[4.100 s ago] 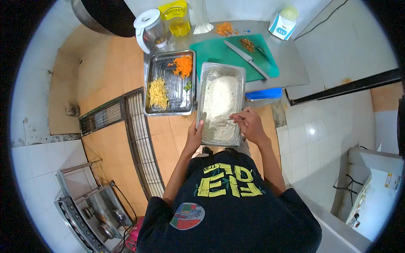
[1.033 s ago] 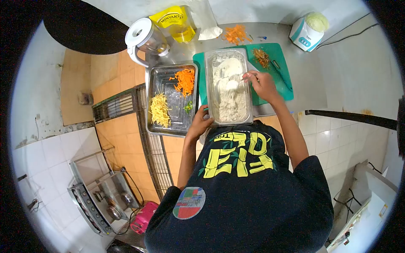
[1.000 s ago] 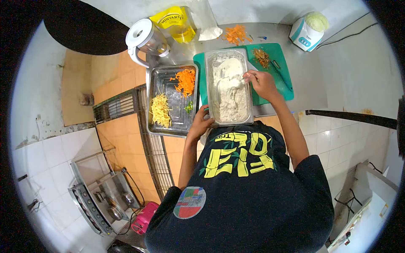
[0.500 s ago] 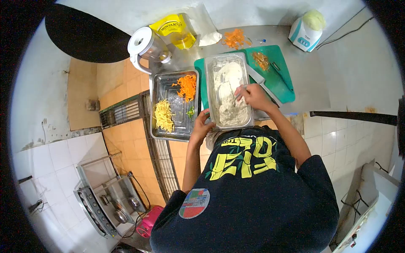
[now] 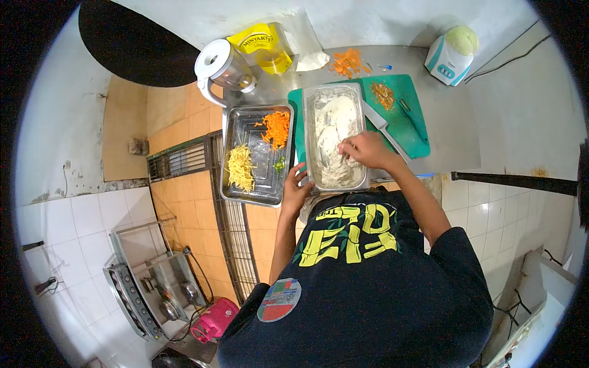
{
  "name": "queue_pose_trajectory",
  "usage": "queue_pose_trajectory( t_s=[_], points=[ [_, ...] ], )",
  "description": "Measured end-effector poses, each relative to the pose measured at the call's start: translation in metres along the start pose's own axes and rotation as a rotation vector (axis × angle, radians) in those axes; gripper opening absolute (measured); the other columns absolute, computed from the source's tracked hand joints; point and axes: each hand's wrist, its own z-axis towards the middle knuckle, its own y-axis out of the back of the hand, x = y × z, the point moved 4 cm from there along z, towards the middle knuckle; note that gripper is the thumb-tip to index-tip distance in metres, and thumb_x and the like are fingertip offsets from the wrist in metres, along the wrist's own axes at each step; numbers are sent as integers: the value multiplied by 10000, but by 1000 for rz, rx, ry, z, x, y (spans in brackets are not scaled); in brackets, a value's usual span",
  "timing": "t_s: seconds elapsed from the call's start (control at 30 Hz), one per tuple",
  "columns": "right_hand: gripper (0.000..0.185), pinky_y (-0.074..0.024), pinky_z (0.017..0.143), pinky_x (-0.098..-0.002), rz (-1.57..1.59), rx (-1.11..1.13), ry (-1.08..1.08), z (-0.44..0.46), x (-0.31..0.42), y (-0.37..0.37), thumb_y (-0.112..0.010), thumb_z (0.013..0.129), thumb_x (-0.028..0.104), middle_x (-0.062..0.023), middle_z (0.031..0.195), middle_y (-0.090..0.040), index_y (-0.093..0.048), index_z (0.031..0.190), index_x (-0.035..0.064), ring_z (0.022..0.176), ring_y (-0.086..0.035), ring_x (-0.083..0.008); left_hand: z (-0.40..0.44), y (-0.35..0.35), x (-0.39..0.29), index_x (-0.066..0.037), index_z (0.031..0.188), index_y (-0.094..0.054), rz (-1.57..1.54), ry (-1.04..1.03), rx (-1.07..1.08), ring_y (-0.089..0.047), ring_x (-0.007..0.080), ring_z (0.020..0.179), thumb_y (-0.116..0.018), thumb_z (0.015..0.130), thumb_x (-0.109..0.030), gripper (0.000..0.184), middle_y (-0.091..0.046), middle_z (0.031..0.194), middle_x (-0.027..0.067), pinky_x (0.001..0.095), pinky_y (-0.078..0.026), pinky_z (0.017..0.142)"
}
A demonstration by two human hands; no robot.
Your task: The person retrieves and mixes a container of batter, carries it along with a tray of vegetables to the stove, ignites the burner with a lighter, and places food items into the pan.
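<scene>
A deep metal pan (image 5: 308, 122) holds a pale, thick batter (image 5: 332, 141) and rests partly over a green cutting board (image 5: 412, 92). My left hand (image 5: 297, 189) is at the pan's lower left corner, its fingers apart against the side. Over the lower part of the pan, my right hand (image 5: 367, 150) is closed round a thin utensil that dips into the batter; its lower end is hidden. To the left lies a metal tray (image 5: 257, 178) with shredded orange vegetable (image 5: 277, 129), pale yellow strips (image 5: 240, 168) and a few green pieces (image 5: 279, 164).
A knife (image 5: 392, 140), a peeler (image 5: 412, 118) and brownish scraps (image 5: 383, 95) lie on the board. Behind stand a blender jug (image 5: 224, 67), a yellow pouch (image 5: 264, 49) and orange peelings (image 5: 348, 63). At back right is a white appliance base (image 5: 449, 60) with a cabbage (image 5: 462, 40).
My right hand has moved from the pan's upper right side down toward its near end, stirring up the batter's surface. The knife, earlier partly covered, shows more. The view has shifted slightly.
</scene>
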Motion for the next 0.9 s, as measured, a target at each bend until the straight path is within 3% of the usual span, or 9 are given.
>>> queue_pose_trajectory(
  t_s=[0.07, 0.23, 0.33, 0.47, 0.6, 0.73, 0.83, 0.9],
  points=[
    [323, -549, 729, -431, 105, -102, -46, 4, -10, 18, -545, 990, 368, -68, 807, -748, -780, 952, 150, 749, -723, -284, 0, -2, 1, -74, 1456, -415, -13, -19, 1, -654, 238, 1066, -634, 860, 101, 658, -547, 1379, 212, 294, -566, 792],
    [270, -557, 742, -427, 8, -450, -30, 31, -11, 64, -563, 983, 294, -107, 851, -749, -780, 1016, 136, 762, -719, -318, 7, 3, 8, -75, 1455, -417, 68, -39, 13, -641, 239, 1106, -638, 860, 94, 657, -549, 1387, 221, 306, -572, 813],
    [269, -557, 747, -435, -25, -539, 21, 48, -26, 42, -573, 972, 290, -125, 877, -748, -777, 1052, 134, 786, -714, -338, 9, 5, 12, -81, 1460, -415, 72, -23, 18, -605, 242, 1175, -649, 853, 85, 671, -540, 1396, 235, 320, -574, 832],
    [288, -556, 764, -435, -57, -371, 32, 36, -11, 10, -550, 982, 303, -112, 888, -752, -776, 1054, 140, 821, -717, -331, 3, 1, 5, -83, 1461, -418, 45, 2, -8, -594, 254, 1187, -654, 851, 89, 676, -538, 1383, 245, 325, -567, 847],
    [329, -550, 805, -421, -4, 67, 46, 5, 2, 7, -499, 1005, 324, -72, 883, -764, -775, 1004, 145, 855, -728, -287, 2, 1, 6, -81, 1448, -432, 63, -58, -23, -607, 256, 1155, -655, 864, 81, 646, -542, 1364, 224, 332, -589, 830],
    [322, -551, 814, -386, 149, -97, -44, 6, -11, 40, -497, 1019, 279, -79, 907, -768, -763, 1012, 96, 874, -734, -257, -9, -7, -7, -73, 1424, -458, 30, 14, -54, -627, 236, 1103, -651, 886, 60, 586, -545, 1358, 184, 326, -613, 779],
    [312, -552, 817, -379, 212, -408, -42, 21, -24, 59, -506, 1016, 263, -96, 922, -766, -758, 1015, 80, 869, -735, -266, -8, -7, -4, -64, 1411, -470, 40, 15, -56, -627, 230, 1096, -646, 897, 52, 555, -551, 1357, 163, 325, -616, 760],
    [319, -555, 799, -394, 135, -406, -70, 25, -33, 52, -500, 1014, 262, -122, 893, -759, -756, 991, 73, 841, -735, -290, -7, -7, -3, -61, 1410, -469, 12, 25, -57, -627, 231, 1096, -647, 899, 49, 552, -552, 1355, 165, 329, -619, 758]
  ],
)
